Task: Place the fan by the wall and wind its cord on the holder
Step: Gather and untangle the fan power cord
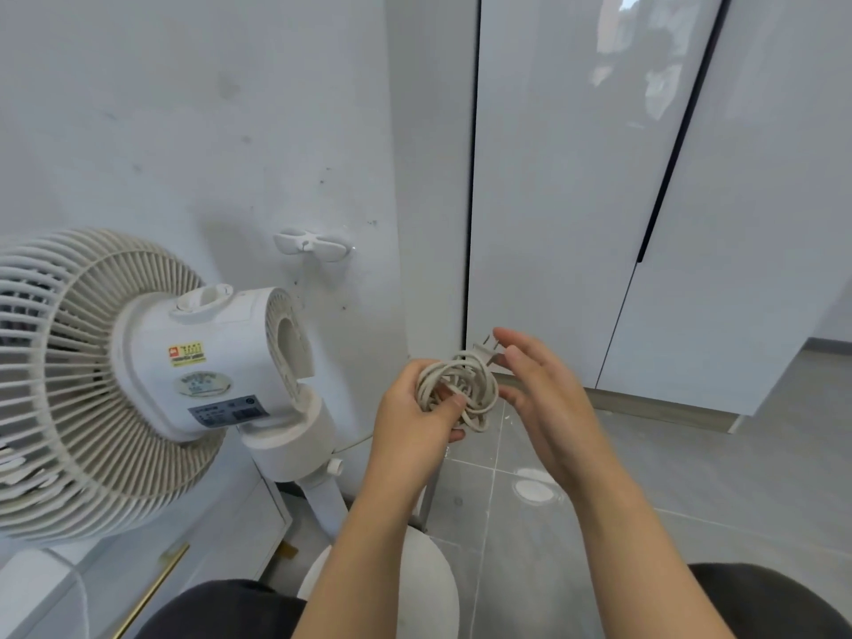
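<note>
Fan (138, 371) by wall. Left hand (412, 419) grips cord bundle (461, 385); right hand (546, 389) slack, fingers straight, nr plug (485, 352). Risk: messy loops tangle, slip off holder (311, 244).

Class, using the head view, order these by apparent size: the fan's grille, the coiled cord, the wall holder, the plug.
Fan's grille
coiled cord
wall holder, about as wide as the cord, which sits nearer the camera, so that pair is unsure
plug

A single wide-angle head view looks forward and down, near the left hand (410, 408) and right hand (548, 398) at centre. It faces the wall (184, 108), with the fan (115, 375) at nine o'clock and the floor (691, 477) at four o'clock.
</note>
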Tool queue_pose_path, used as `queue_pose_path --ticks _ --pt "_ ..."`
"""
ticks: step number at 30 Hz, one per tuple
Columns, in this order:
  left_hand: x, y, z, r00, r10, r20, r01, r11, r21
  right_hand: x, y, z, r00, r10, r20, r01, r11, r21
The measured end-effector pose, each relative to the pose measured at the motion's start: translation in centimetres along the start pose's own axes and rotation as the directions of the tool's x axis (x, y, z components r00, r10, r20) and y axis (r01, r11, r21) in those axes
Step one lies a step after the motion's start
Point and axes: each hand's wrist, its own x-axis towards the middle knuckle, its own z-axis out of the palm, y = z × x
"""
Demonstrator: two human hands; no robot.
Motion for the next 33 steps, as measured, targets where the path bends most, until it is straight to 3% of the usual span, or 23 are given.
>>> queue_pose_path --ticks 5,12,16,20,22,24,26,27,29,33 --pt "-0.1 0.5 0.0 0.997 -0.064 -0.049 0.051 0.972 -0.231 -0.4 -0.4 -0.4 0.984 -0.132 0.119 0.134 0.991 -0.012" --pt "0.4 1.2 -0.2 0.995 -0.068 -0.079 0.042 0.955 -0.295 -0.1 -0.8 0.8 0.981 -0.120 0.153 0.143 0.978 -0.149" --pt "0.4 1.0 -0.6 0.999 0.004 0.039 0.003 0.985 -0.173 1.1 -0.6 1.7 0.998 -0.002 0.066 0.009 0.993 -0.114" --pt "0.8 0.8 -1.3 0.992 0.023 0.125 -0.010 0.994 -0.109 2.0 -1.1 2.4 0.995 0.006 -0.103 -0.018 0.993 -0.114" --pt "1.1 0.9 -1.5 0.991 0.037 0.126 -0.031 0.998 -0.047 2.2 -1.2 2.5 0.987 -0.021 -0.157 0.001 0.993 -0.122" --pt "1.4 0.9 -1.6 0.995 0.088 0.037 -0.093 0.979 0.183 2.2 -1.2 2.7 0.984 -0.048 -0.172 0.033 0.995 -0.091" --pt "1.9 1.2 -1.8 0.979 0.201 -0.036 -0.135 0.770 0.624 2.1 -1.2 2.7 0.986 -0.073 -0.153 0.060 0.995 -0.084" --pt "2.2 1.1 -2.1 0.970 0.240 -0.026 -0.141 0.649 0.748 2.1 -1.2 2.6 0.986 -0.086 -0.141 0.073 0.993 -0.095" --pt "2.8 1.3 -2.4 0.970 0.236 0.051 -0.191 0.623 0.759 2.1 -1.2 2.1 0.987 -0.108 -0.117 0.094 0.988 -0.122" --pt "3.7 2.1 -2.7 0.964 0.148 0.223 -0.247 0.808 0.534 2.3 -1.3 1.8 0.989 -0.132 -0.067 0.120 0.979 -0.163"
